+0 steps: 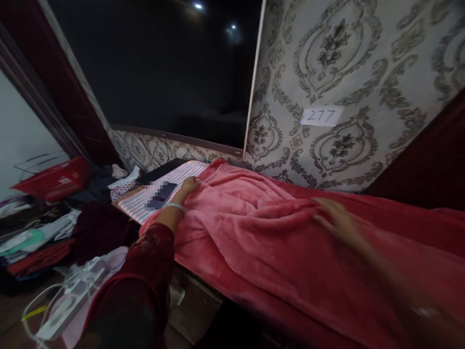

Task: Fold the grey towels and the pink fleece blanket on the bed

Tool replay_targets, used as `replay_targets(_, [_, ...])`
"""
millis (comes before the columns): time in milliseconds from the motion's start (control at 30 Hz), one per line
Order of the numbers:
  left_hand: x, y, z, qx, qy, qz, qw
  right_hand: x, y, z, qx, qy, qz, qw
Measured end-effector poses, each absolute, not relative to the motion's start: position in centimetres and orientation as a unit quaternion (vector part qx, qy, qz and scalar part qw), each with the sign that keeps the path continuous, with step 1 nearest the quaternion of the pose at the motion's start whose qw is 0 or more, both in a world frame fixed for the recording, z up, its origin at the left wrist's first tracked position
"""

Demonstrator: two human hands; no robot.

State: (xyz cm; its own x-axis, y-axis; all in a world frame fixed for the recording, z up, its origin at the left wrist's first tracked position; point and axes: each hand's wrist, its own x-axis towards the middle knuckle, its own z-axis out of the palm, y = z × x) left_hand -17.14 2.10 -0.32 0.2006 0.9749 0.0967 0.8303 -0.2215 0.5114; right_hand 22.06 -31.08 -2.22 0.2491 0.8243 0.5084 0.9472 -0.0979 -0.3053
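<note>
A pink-red plush blanket (250, 232) lies in loose folds over a long low surface below the wall screen. At its far left edge, my left hand (191, 185) is closed on the fabric, its fingertips partly hidden. A bracelet circles that wrist. My right hand (336, 215), smeared by motion, is over the folds on the right with thumb and fingers apart. It seems to touch the blanket, but I cannot tell whether it presses on it. Beside my left forearm, a striped cloth (132, 206) bears a dark flat item (165, 194), partly pixelated.
A large dark screen (163, 72) hangs on the patterned wall. A paper marked 277 (322, 116) is stuck to its right. At left are a red bag (54, 179), heaped clothes (39, 237) and a white power strip (69, 308) with cables.
</note>
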Motion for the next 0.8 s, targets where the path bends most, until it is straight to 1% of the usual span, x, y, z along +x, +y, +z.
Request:
replay_targets(100, [-17.3, 2.1, -0.2, 0.760, 0.584, 0.219, 0.181, 20.8, -28.0, -3.8, -0.708, -0.667, -0.069, 0.222])
replay_targets(200, [-17.9, 1.8, 0.4, 0.771, 0.551, 0.256, 0.191, 19.5, -26.3, -4.4, -0.685, -0.700, -0.084, 0.182])
replay_targets(333, [-20.1, 0.4, 1.2, 0.783, 0.484, 0.318, 0.229, 18.8, -30.1, -4.9, -0.640, -0.729, -0.141, 0.199])
replay_targets(467, [-23.8, -2.7, 1.2, 0.766, 0.367, 0.389, 0.356, 18.6, -37.1, -7.2, -0.640, -0.719, -0.157, 0.220])
replay_targets(533, [-25.3, -4.6, 1.0, 0.756, 0.342, 0.396, 0.393, 18.3, -39.5, -8.6, -0.654, -0.705, -0.148, 0.230])
replay_targets(667, [-26.5, -7.0, 0.4, 0.775, 0.344, 0.364, 0.385, 17.3, -40.7, -9.6, -0.692, -0.673, -0.113, 0.236])
replay_targets(733, [-26.3, -7.4, 0.3, 0.795, 0.354, 0.334, 0.361, 17.0, -39.9, -9.1, -0.701, -0.666, -0.097, 0.236])
replay_targets(800, [-25.9, -7.4, 0.7, 0.803, 0.370, 0.337, 0.325, 17.1, -38.8, -8.2, -0.698, -0.662, -0.098, 0.255])
